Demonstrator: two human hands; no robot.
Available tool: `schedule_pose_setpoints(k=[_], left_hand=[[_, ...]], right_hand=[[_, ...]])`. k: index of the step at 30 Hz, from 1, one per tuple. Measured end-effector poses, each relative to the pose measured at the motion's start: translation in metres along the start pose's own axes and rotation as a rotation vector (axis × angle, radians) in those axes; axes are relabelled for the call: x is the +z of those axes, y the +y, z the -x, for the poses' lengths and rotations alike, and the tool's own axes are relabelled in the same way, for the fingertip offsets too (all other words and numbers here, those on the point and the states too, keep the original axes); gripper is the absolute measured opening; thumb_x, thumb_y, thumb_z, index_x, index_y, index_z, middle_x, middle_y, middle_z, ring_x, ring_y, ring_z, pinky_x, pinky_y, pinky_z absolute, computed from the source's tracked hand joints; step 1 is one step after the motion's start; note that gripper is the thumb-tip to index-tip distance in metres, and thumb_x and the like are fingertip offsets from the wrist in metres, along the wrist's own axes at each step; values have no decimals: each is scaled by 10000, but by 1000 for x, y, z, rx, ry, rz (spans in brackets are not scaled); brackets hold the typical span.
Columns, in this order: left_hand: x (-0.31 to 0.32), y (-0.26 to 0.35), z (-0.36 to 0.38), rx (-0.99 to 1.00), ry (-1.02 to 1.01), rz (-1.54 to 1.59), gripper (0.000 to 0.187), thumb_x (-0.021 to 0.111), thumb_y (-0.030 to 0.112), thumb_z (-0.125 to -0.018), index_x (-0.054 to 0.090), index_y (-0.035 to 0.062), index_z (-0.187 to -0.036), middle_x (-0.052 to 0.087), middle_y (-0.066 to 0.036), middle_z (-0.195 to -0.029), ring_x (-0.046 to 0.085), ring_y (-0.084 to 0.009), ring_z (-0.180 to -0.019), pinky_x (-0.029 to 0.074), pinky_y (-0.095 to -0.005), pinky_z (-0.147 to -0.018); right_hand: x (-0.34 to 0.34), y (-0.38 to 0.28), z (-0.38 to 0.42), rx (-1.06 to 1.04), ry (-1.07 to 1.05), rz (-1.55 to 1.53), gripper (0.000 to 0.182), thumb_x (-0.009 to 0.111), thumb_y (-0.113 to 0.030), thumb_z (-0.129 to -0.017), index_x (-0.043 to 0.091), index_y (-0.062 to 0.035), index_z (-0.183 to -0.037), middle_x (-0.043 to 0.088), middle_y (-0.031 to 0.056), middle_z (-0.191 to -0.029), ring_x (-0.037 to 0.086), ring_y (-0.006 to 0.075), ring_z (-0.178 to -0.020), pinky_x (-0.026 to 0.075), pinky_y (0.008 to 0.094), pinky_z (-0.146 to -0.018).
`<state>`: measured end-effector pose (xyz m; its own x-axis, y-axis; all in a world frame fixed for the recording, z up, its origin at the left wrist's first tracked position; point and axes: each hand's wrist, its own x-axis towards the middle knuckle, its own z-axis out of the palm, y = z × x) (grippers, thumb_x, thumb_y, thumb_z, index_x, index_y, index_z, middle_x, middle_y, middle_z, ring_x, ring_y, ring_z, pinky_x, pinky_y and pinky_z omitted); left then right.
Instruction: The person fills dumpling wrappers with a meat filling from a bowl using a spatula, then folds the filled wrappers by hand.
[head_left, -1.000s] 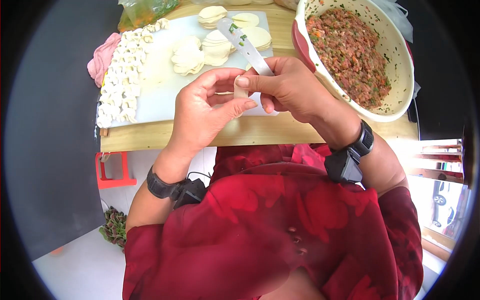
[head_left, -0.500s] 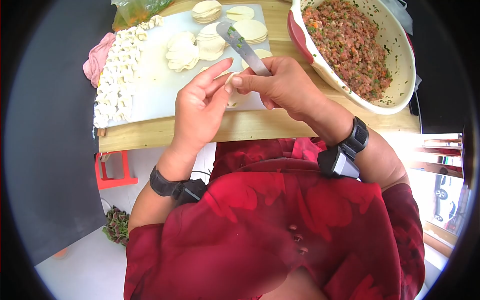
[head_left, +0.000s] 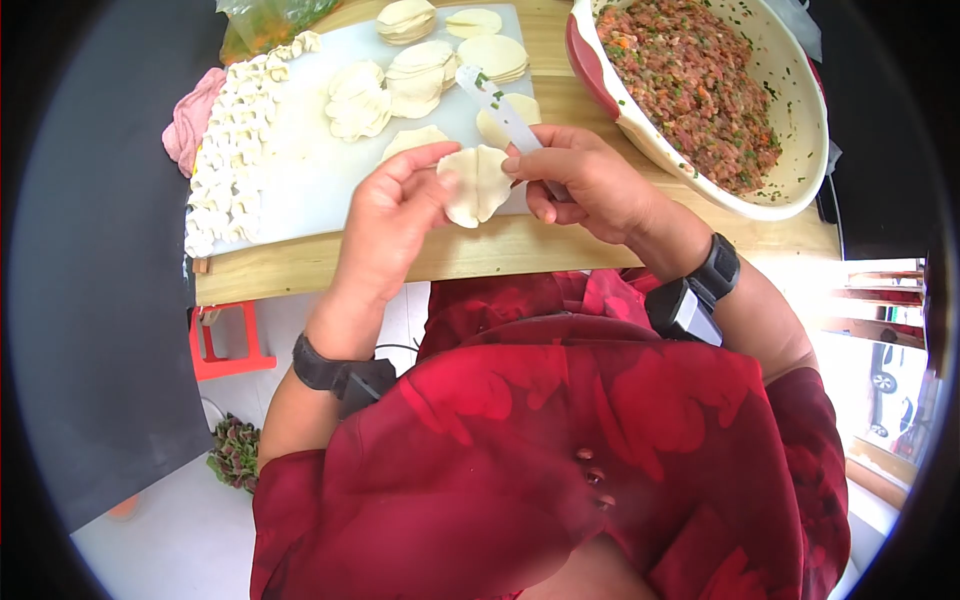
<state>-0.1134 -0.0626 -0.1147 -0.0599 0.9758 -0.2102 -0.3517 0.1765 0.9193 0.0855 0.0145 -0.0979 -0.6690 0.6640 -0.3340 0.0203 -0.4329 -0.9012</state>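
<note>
Wooden worktop fills the upper part of the view, with a white board lying on it. Along the board's left edge runs a dense row of folded dumplings, and beside that row, off the board, sits a pink cloth. Stacks of round wrappers are spread over the far half of the board. To the right stands a large cream bowl with a red outer wall, holding minced meat filling flecked with green and orange. A plastic bag lies at the far edge.

Above the near edge of the board, the left hand pinches a dumpling between thumb and fingertips on its left side. The right hand touches the dumpling's right edge with its fingertips while its curled fingers also grip a flat spatula, whose blade points up and left over the wrappers and carries green specks. The dumpling is a pale round piece with a fold down its middle, held in the air between both hands.

Both wrists wear black bands with small black devices. No writing or label can be read anywhere. Below, a red patterned garment covers the person's front, and a red stool shows under the worktop.
</note>
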Motion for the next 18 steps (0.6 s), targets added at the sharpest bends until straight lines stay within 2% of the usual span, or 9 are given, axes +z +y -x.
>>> schedule_pose_setpoints(k=[2,3,4,6,9,10,12,13,18], left_hand=[[5,-9,-2,133,-80,-278,374,652,3,-872,538,-40,-1226,669,-102,-1014,645,-131,-899,542,-268,-778],[7,-10,-2,137,-71,-266,397,705,-1,-832,551,-47,-1196,670,-101,-1011,645,-129,-886,542,-263,-768],[7,-10,-2,141,-71,-268,397,705,-1,-832,551,-47,-1196,670,-101,-1011,645,-129,-886,542,-263,-768],[7,-12,-2,234,-53,-257,337,699,-7,-834,588,-54,-1148,675,-95,-982,646,-125,-864,543,-253,-756],[-4,-9,-2,264,-2,-196,285,711,-3,-824,633,-32,-1096,679,-72,-955,643,-107,-831,541,-237,-717],[-9,-5,-1,265,-1,-198,285,711,-3,-824,633,-32,-1096,679,-72,-955,643,-107,-831,541,-237,-717],[-22,7,3,201,185,-350,267,720,11,-819,658,-3,-1077,681,-48,-941,633,-85,-801,533,-220,-668],[-32,11,5,182,187,-403,303,695,19,-839,629,1,-1134,680,-64,-1006,642,-99,-846,532,-234,-685],[-81,28,-2,134,142,-444,282,661,20,-863,630,1,-1143,682,-55,-1014,637,-88,-838,511,-217,-674]], right_hand=[[5,1,-1,9,21,-4,285,681,-232,-840,583,-3,-978,631,52,-811,498,59,-499,281,191,-399],[8,1,-1,22,41,-9,289,689,-221,-836,582,-1,-988,630,52,-815,493,58,-497,287,190,-397],[8,2,0,18,39,-7,289,689,-221,-836,582,-1,-988,630,52,-815,493,58,-497,287,190,-397],[9,3,1,-9,65,207,284,708,-201,-826,590,2,-986,621,53,-812,502,63,-529,340,198,-426],[6,4,4,-67,147,218,280,724,-186,-815,597,3,-978,609,45,-788,515,71,-568,395,210,-478],[3,5,4,-68,146,217,280,724,-186,-815,597,3,-978,609,45,-788,515,71,-568,395,210,-478],[-11,7,4,-74,200,241,265,714,-182,-817,600,3,-968,602,35,-768,522,81,-586,420,220,-517],[-17,7,4,-50,209,245,238,686,-170,-830,596,4,-965,601,30,-754,510,82,-576,416,233,-514],[-32,10,8,-1,248,464,235,653,-192,-846,592,1,-964,602,38,-730,514,100,-587,427,267,-544]])
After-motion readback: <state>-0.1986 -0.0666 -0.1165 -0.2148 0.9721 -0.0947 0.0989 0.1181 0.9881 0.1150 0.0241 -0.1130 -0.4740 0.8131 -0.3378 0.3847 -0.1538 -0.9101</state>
